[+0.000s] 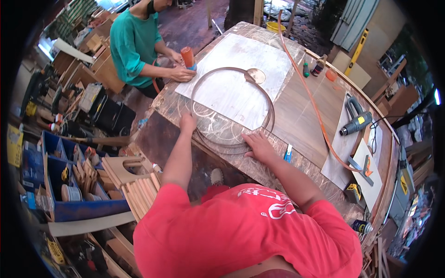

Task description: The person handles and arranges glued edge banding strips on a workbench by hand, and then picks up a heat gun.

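**Coiled brown strip [270,106] rests on a scarred workbench [303,172]**

At left, a blue compartment bin [92,211] holds a spool [71,193] and small wood pieces [85,175]. On the bench's far side stand a dark bottle [319,65] and an orange jar [331,74], contents unclear; beyond sits a yellow bucket [276,27].

The coil lies partly over a pale panel [232,51]. The left hand [187,122] is at its left edge; whether those fingers clamp anything, I cannot tell. The right hand [259,146] lies at its near right edge, fingers apart.

A wood-grain panel [308,111] and a heat gun [357,123] lie rightward. Across the cluttered workshop bench, 1 co-worker [134,46] in teal holds an orange-and-blue tool [187,58].
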`<action>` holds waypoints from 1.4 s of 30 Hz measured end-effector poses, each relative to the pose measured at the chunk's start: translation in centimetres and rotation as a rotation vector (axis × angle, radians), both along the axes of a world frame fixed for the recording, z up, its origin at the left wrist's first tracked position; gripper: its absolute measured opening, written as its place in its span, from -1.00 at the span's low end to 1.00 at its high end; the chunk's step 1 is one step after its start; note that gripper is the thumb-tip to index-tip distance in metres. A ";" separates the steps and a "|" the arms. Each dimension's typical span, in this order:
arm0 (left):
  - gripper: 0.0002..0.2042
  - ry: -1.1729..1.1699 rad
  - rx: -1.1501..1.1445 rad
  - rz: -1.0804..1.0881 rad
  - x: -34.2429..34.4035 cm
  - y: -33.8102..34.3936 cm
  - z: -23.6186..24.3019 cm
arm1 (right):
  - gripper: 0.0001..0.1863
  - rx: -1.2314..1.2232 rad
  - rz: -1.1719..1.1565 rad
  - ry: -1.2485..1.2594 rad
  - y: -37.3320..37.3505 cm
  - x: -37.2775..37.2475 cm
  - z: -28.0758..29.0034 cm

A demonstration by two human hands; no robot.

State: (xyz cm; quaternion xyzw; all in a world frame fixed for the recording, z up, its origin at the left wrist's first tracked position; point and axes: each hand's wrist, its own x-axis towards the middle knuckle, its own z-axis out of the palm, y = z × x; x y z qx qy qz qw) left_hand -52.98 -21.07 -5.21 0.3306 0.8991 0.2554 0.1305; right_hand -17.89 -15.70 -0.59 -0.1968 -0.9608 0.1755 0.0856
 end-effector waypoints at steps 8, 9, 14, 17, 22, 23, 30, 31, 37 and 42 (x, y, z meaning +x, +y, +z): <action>-0.56 -0.808 0.300 -0.239 -0.3 4.0 0.3 | -0.57 -0.040 -0.032 -0.248 2.5 0.1 1.2; -0.56 -0.807 0.305 -0.239 -1.0 4.5 0.8 | -0.60 -0.017 -0.050 -0.307 2.5 -0.4 2.1; -0.45 -1.005 0.536 -0.437 -2.5 8.9 4.2 | -0.62 0.073 -0.109 -0.218 6.9 -3.2 5.1; -0.44 -1.031 0.490 -0.444 -2.6 10.0 4.4 | -0.64 0.166 -0.146 -0.234 10.1 -5.0 7.3; -0.33 -0.820 0.261 -0.485 -2.3 7.1 -1.7 | -0.68 0.419 -0.191 -0.367 17.3 -7.5 10.2; -0.36 -0.798 0.362 -0.529 -1.9 5.5 -2.7 | -0.68 0.433 -0.236 -0.420 18.1 -8.2 11.5; -0.65 -0.286 0.514 -0.720 -0.6 3.6 -1.4 | -0.73 0.527 -0.181 -0.458 31.2 -8.7 13.4; -0.69 -0.225 0.511 -0.746 -0.6 3.7 -1.0 | -0.75 0.547 -0.173 -0.463 32.7 -9.2 13.6; -0.83 -0.115 0.566 -0.761 -0.2 3.7 -0.5 | -0.73 0.524 -0.084 -0.338 36.7 -15.5 9.8; -0.83 -0.188 0.532 -0.805 -0.5 4.0 -0.1 | -0.73 0.376 -0.194 -0.393 36.5 -21.9 3.5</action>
